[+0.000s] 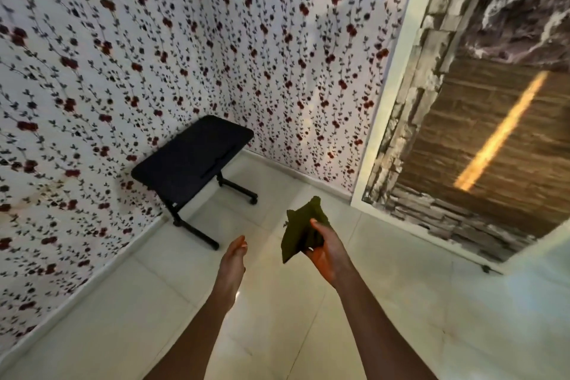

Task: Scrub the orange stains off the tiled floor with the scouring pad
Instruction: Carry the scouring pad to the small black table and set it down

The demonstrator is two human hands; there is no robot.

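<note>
Forearms reach out from the near edge over the pale tiled floor [385,302], both raised above it and touching nothing below. At centre, the left hand [233,256] is turned edge-on with its fingers straight and together, holding nothing. Just to its right, the right hand [324,251] grips the scouring pad [303,230], a dark green sheet that bends and folds in the grasp; the thumb lies over the pad's near face and the fingers curl behind it, while one pointed corner sticks up past the hand. The two hands are close but apart. No orange stain can be made out on the glossy tiles, which show grout lines and a soft reflection between the forearms.

Farther off, to the left of centre, a small black table [194,154] on wheeled legs stands in the corner of the room, its top bare. Behind and around it rise walls covered in floral wallpaper [123,55] with red blossoms on dark stems. At the far right a white-edged panel [481,139] of stone-like and dark marbled cladding carries a bright yellow streak of light.
</note>
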